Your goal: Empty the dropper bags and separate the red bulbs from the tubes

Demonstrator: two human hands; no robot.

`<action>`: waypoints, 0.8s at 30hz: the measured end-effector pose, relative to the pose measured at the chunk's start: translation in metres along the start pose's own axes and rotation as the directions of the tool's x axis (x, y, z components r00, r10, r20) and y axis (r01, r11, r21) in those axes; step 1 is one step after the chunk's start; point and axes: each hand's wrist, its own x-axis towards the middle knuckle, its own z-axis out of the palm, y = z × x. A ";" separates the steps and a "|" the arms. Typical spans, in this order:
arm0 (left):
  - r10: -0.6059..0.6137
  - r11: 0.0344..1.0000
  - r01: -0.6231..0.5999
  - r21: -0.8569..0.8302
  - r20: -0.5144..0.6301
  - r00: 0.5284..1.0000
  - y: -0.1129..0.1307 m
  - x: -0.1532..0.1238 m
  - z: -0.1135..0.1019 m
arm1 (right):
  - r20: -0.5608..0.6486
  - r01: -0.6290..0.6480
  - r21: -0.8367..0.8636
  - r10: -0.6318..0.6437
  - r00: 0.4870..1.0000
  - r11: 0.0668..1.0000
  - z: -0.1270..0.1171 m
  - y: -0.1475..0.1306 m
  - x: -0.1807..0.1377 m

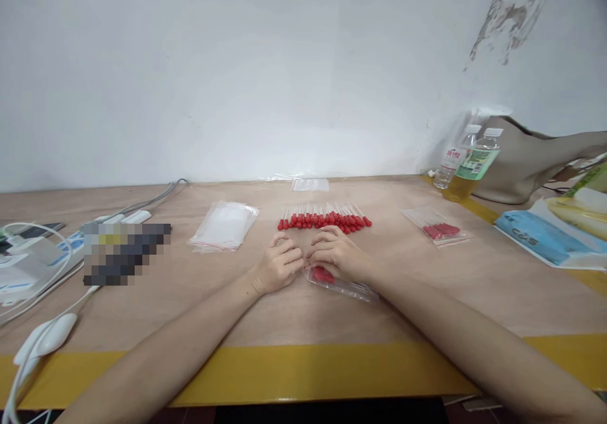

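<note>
My left hand and my right hand meet at the middle of the wooden table, fingers curled together in a pinch. Both grip a small clear plastic bag that holds red-capped droppers and lies under my right hand. Just beyond my fingers lies a row of several loose clear droppers with red caps.
A stack of empty clear bags lies left of the row, a filled bag right of it, another clear bag by the wall. Two bottles, a beige bag and blue packets sit at right. Cables and white devices lie left.
</note>
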 end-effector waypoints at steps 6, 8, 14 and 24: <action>0.066 0.991 -0.053 -0.125 0.105 0.992 -0.002 0.002 -0.001 | 0.020 0.080 -0.089 -0.079 0.997 0.993 0.000 -0.003 0.001; 0.079 0.984 -0.057 -0.168 0.127 0.989 -0.003 0.003 -0.003 | 0.038 0.109 -0.103 -0.106 0.994 0.989 -0.002 -0.002 0.002; 0.109 0.987 -0.089 -0.133 0.152 0.982 -0.009 0.002 -0.010 | 0.032 0.056 -0.110 -0.052 0.998 0.992 -0.019 0.005 -0.001; 0.073 0.981 -0.043 -0.189 0.154 0.985 -0.011 -0.003 -0.007 | -0.072 -0.265 0.097 0.272 0.960 0.959 -0.018 0.003 -0.005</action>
